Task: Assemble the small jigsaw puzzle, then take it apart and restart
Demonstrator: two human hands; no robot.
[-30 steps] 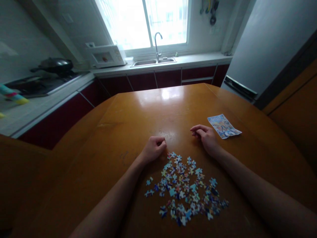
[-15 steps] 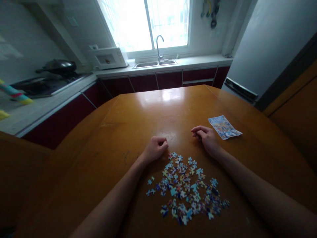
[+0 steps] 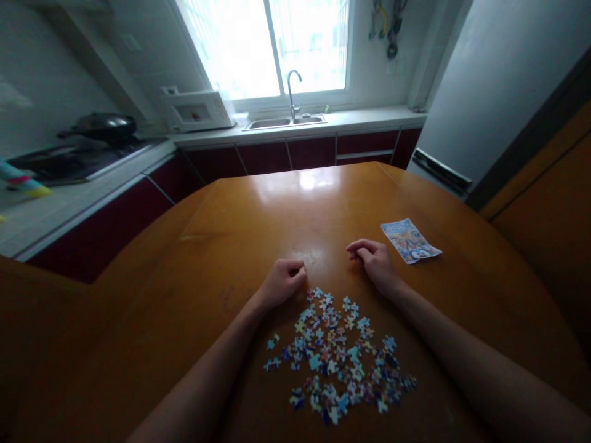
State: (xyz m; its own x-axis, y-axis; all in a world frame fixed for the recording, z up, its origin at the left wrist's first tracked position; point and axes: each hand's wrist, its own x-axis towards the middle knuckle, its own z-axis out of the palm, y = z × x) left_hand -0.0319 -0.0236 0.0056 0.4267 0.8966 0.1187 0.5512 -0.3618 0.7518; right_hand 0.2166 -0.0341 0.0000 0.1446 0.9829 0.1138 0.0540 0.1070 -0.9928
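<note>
My left hand [image 3: 282, 283] rests on the wooden table [image 3: 207, 264], its fingers curled into a loose fist with nothing visible in it. It lies just beyond the upper left edge of a spread of small jigsaw puzzle pieces [image 3: 314, 362]. Across from it, my right hand [image 3: 373, 263] rests on its side, fingers loosely bent and partly stretched to the left, holding nothing that I can see. A colourful printed picture sheet [image 3: 410, 240] lies flat just to the right of that hand. The puzzle pieces lie scattered between my forearms, mostly blue, white and dark.
Beyond the table runs a counter with a sink [image 3: 268, 123], a faucet [image 3: 292, 92] and a white microwave [image 3: 199, 112]. A dark pan [image 3: 106, 126] sits on the stove at left. A tall grey fridge [image 3: 503, 80] stands at right.
The whole view has shifted slightly, so things appear a little further left and lower. Both hands keep their place and pose on the table; the pieces and sheet have not moved.
</note>
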